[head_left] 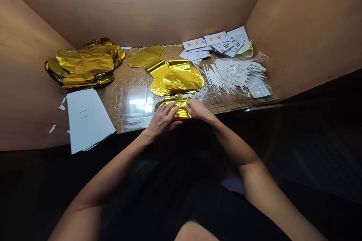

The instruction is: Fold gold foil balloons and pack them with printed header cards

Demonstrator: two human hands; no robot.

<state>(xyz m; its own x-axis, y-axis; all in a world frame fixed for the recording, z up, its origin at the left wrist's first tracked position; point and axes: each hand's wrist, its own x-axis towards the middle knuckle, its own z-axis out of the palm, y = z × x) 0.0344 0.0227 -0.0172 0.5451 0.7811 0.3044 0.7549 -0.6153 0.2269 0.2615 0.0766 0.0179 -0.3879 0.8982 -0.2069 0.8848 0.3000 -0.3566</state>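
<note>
A folded gold foil balloon [181,112] lies at the front edge of the table. My left hand [163,119] rests on its left part, fingers stretched out over the foil and thumb apart. At the right end, my right hand [198,110] is closed, pinching the foil between thumb and fingers. Just behind both hands lies a pile of flat gold foil balloons [181,79], some of them folded over. Its lower edge almost meets the piece under my hands.
More gold foil balloons [85,64] are heaped at the back left. White paper sheets [87,120] overhang the front left edge. Printed cards [216,38] lie at the back right, behind many white straws [232,73]. Clear plastic bags [135,120] lie left of my hands. Cardboard walls [147,7] enclose the table.
</note>
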